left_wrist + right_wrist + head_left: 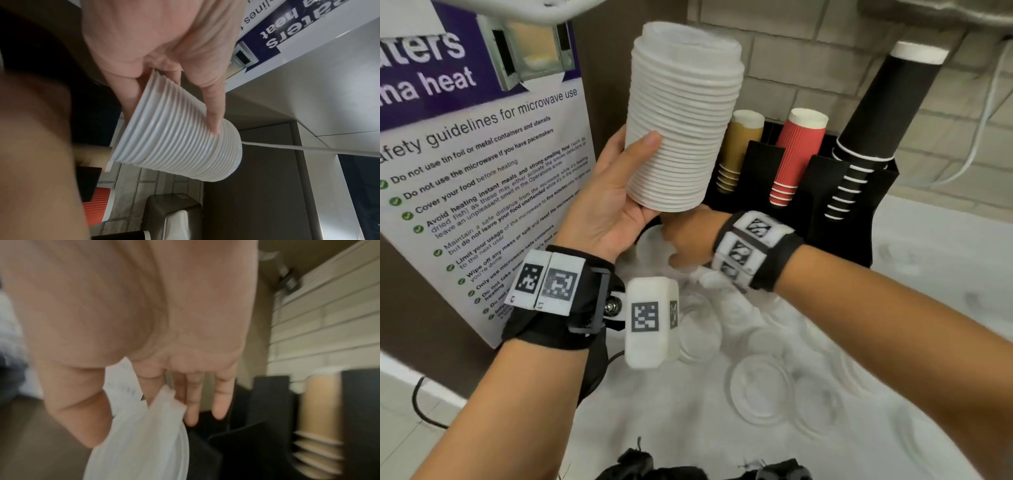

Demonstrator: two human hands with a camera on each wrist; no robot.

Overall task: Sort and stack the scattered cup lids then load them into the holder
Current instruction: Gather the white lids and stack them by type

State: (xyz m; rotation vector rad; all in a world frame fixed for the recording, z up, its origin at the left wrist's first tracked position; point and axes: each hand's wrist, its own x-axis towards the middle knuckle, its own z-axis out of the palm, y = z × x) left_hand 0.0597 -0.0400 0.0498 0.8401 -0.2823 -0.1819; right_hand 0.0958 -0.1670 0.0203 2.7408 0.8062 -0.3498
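My left hand grips a tall stack of white lids and holds it upright and slightly tilted above the counter. Its thumb lies along the stack's ribbed side. Just below the stack, my right hand pinches a single white lid between thumb and forefinger, the other fingers straight. The black holder stands behind, with brown cups, red cups and black cups in its slots. Several clear lids lie scattered on the white counter.
A microwave safety poster stands close on the left. A white cable hangs on the brick wall at the right. A black cable runs by the counter's left edge. Dark items sit at the near edge.
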